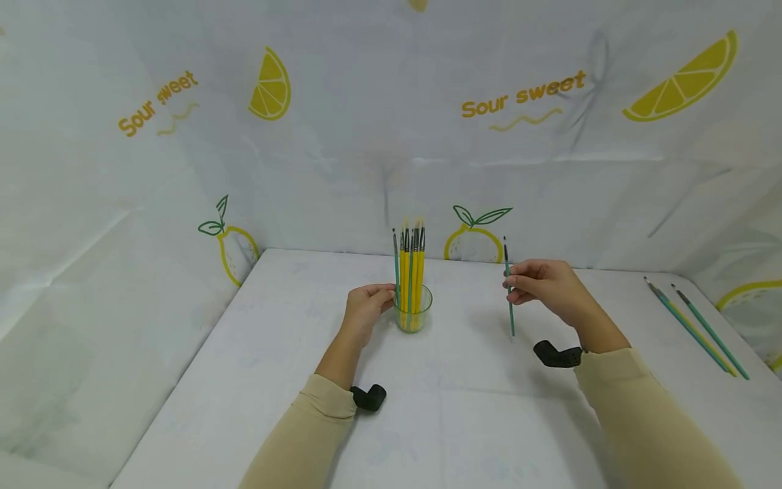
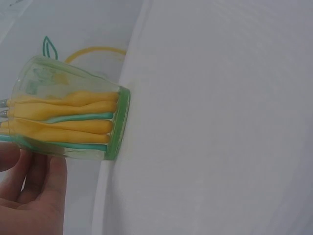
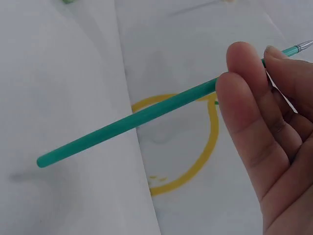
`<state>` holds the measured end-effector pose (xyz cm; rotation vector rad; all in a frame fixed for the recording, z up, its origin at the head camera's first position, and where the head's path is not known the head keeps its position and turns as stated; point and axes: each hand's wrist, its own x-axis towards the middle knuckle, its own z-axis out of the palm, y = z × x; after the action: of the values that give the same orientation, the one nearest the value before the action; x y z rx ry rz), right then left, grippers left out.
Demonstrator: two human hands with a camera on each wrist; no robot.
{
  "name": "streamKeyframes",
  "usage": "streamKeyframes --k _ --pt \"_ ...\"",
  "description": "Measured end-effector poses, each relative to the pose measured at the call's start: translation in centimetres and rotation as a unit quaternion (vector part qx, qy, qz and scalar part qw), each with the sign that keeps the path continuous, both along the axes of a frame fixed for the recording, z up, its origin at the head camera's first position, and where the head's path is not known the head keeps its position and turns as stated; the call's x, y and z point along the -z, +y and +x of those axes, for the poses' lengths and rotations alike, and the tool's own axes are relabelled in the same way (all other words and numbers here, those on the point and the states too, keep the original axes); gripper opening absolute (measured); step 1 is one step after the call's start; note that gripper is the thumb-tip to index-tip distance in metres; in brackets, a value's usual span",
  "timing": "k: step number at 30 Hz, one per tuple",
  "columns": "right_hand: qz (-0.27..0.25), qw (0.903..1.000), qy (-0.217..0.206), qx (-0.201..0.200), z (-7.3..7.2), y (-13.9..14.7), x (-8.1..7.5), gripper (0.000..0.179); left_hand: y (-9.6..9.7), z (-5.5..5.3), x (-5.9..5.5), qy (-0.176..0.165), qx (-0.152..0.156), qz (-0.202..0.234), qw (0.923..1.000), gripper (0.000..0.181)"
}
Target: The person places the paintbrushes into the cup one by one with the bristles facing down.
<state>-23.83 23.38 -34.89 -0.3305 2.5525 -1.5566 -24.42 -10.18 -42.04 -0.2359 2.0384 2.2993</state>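
A clear greenish glass (image 1: 411,324) stands upright on the table, holding several yellow-handled and teal paintbrushes (image 1: 411,272), bristles up. My left hand (image 1: 366,311) holds the glass at its left side near the rim, thumb and fingertips against it. In the left wrist view the brush handles (image 2: 73,126) show through the glass wall, reaching down to its thick green base. To the right of the glass, my right hand (image 1: 540,285) pinches a thin teal paintbrush (image 3: 132,120) between thumb and fingers. That brush is nearly upright, its dark tip up and its handle end pointing down.
Further paintbrushes (image 1: 702,331), teal and yellow, lie at the right side of the white-covered table (image 1: 464,435). A white sheet (image 1: 366,122) with lemon prints and lettering hangs behind the table's back edge.
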Motion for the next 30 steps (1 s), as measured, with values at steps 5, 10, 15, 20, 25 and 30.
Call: streamKeyframes --k 5,10,15,20,25,30 --pt "-0.034 0.9992 0.015 0.012 -0.5 -2.4 0.4 0.038 0.0 0.0 0.1 -0.001 -0.001 -0.001 1.0000 0.020" --pt "-0.044 0.9973 0.051 0.030 -1.0 -4.3 0.8 0.038 0.0 0.0 0.1 -0.002 -0.002 0.001 1.0000 0.020" --pt "-0.044 0.9947 0.082 0.044 -1.5 -5.9 1.0 0.037 0.0 0.0 0.1 0.005 -0.001 0.002 1.0000 0.020" --pt "-0.094 0.9886 0.102 0.058 -1.8 -7.4 0.8 0.036 0.0 0.0 0.1 0.008 -0.001 0.002 1.0000 0.020" --pt "-0.165 0.9764 0.116 0.076 -1.9 -8.9 -0.3 0.033 0.0 -0.1 0.3 0.007 0.001 0.003 1.0000 0.020" --pt "-0.203 0.9666 0.139 0.071 -2.1 -10.3 -1.5 0.029 0.0 0.0 0.3 0.010 0.003 0.002 0.9999 0.020"
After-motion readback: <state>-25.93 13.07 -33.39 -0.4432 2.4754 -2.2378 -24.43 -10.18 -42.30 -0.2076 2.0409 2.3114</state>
